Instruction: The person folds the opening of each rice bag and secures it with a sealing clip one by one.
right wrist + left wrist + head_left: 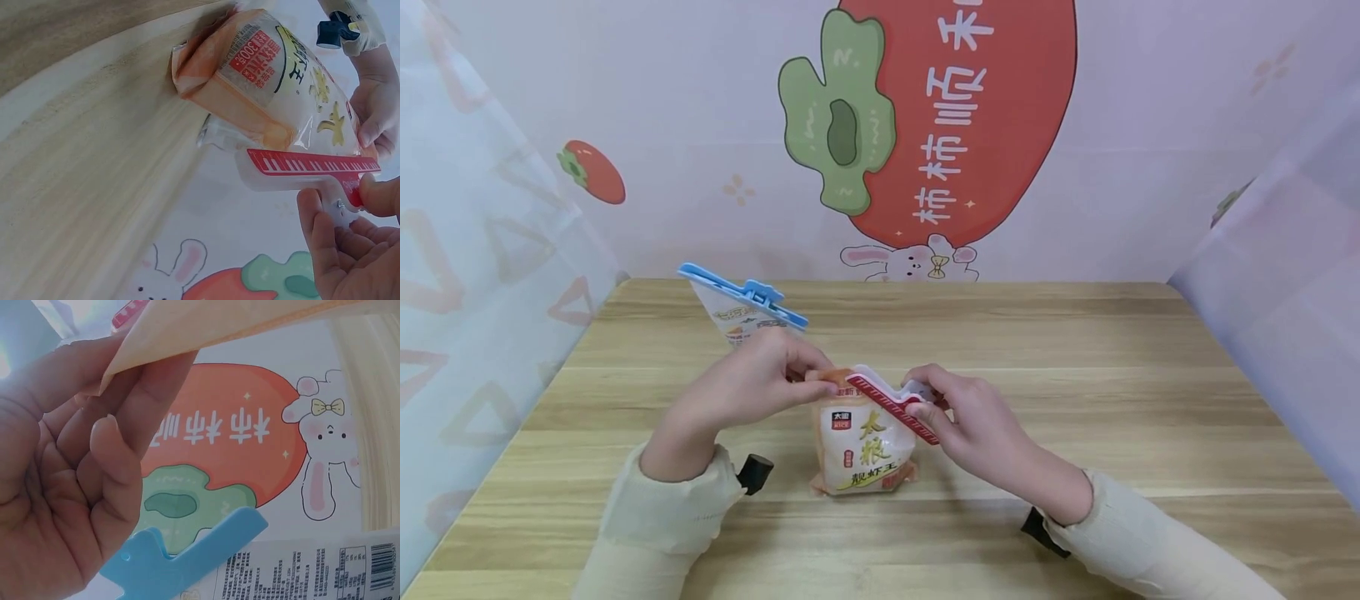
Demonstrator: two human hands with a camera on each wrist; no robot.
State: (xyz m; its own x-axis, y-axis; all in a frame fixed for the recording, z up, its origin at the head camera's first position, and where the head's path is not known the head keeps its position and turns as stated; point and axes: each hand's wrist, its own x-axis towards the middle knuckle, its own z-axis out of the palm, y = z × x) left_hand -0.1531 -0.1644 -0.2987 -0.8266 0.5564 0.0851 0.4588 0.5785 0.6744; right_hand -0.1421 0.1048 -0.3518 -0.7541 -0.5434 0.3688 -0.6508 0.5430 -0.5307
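A small orange-and-white rice bag (867, 446) with gold and black lettering stands on the wooden table in the head view. My left hand (756, 379) pinches its top left corner between thumb and fingers; in the left wrist view the bag's orange edge (206, 331) runs across those fingers. A red-and-white bag clip (891, 407) lies slanted across the right part of the bag's top. My right hand (981, 417) grips the clip by its handle, thumb on the red side and fingers on the white side. In the right wrist view the clip's long bars (312, 164) lie along the bag's top edge.
Behind my left hand stands another bag (726, 321), pale and printed, with a blue clip (718, 283) across its top. Patterned cloth walls (700, 100) enclose the table (1037, 333) at the back and both sides. Black devices (756, 473) sit at both wrists.
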